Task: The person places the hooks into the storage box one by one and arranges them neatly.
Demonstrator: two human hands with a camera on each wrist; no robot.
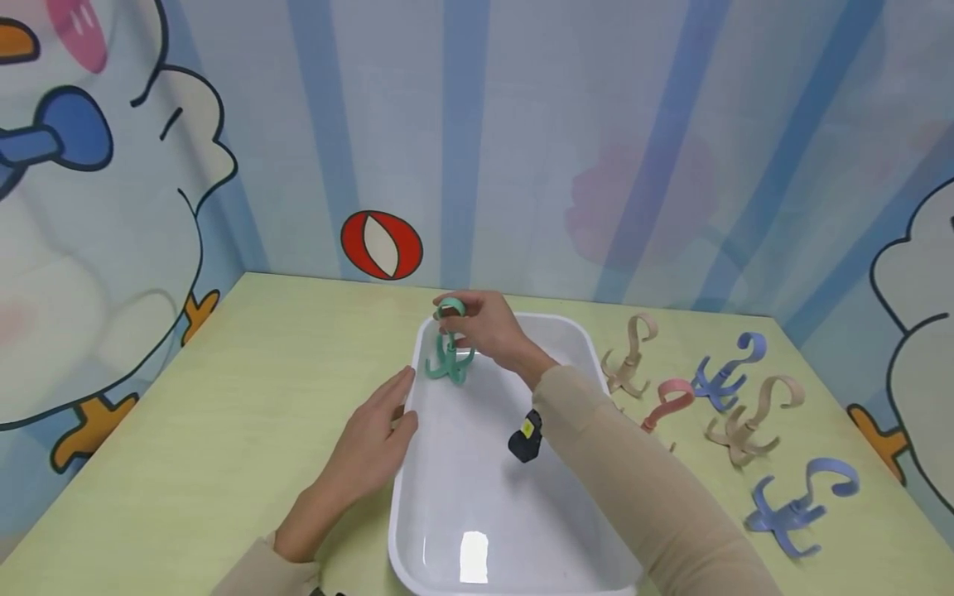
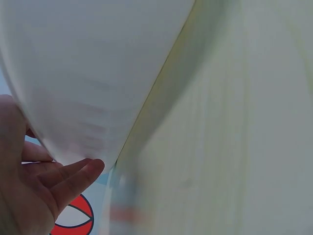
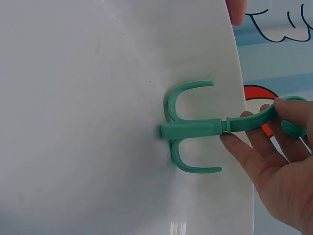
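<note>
My right hand (image 1: 488,331) holds a green multi-prong hanging hook (image 1: 450,360) by its curved upper part, over the far left corner of a white tray (image 1: 465,488). In the right wrist view the green hook (image 3: 193,129) has its prongs against the tray's white surface, and fingers and thumb pinch its stem. My left hand (image 1: 373,447) touches the tray's left rim with its fingers fairly straight. The left wrist view shows these fingers (image 2: 80,178) along the outer side of the tray (image 2: 93,63).
Right of the tray lie two beige hooks (image 1: 626,364), two blue hooks (image 1: 790,513) and a pink hook (image 1: 671,399), partly behind my right sleeve (image 1: 633,472). A black object with a yellow mark (image 1: 526,437) shows beside that sleeve. A patterned wall (image 1: 522,165) backs the table (image 1: 224,430).
</note>
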